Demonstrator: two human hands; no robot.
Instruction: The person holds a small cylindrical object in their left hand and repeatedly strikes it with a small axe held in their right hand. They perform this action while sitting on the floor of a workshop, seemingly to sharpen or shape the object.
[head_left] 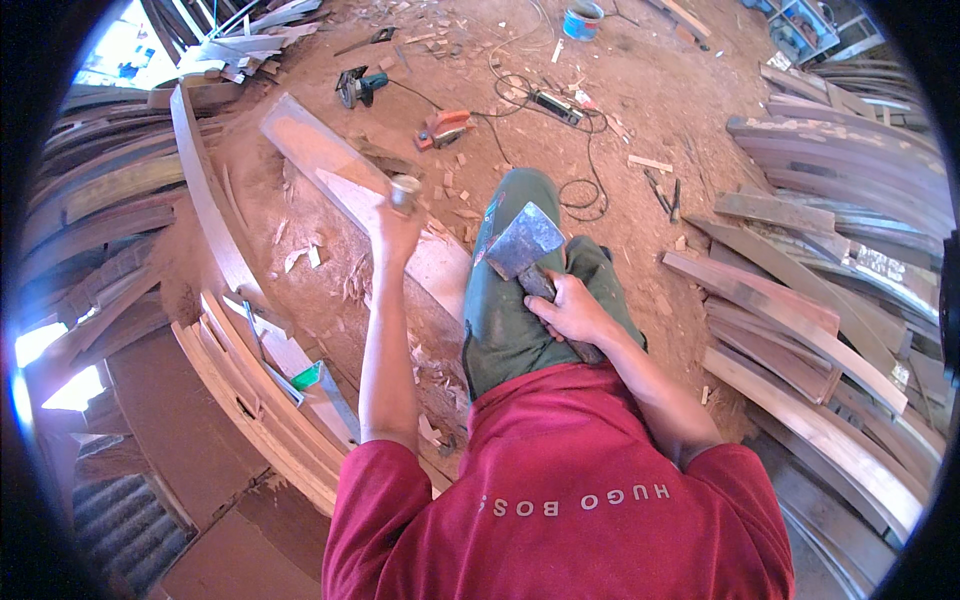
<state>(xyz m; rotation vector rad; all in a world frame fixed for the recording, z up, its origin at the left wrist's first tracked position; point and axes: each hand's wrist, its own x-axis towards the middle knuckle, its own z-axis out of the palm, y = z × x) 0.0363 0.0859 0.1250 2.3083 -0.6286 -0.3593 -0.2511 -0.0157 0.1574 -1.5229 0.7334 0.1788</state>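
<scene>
My right hand (568,312) is closed round the dark handle of a hatchet (526,241). Its broad, worn metal head lies over my green-trousered thigh. My left hand (393,238) is raised above a long wooden plank (325,160), fingers wrapped round a small round, pale object (404,190). Only the round end of that object shows above the fist, so I cannot tell its kind. The plank slants from the upper left down toward my leg, with a pale worked face and shavings on the ground beside it.
A circular saw (360,88), an orange power planer (443,129) and a power strip (557,107) with cables lie ahead. A blue bucket (582,22) stands beyond. Stacked curved timbers (800,400) line the right. Boards at left carry a green-and-silver square (308,376).
</scene>
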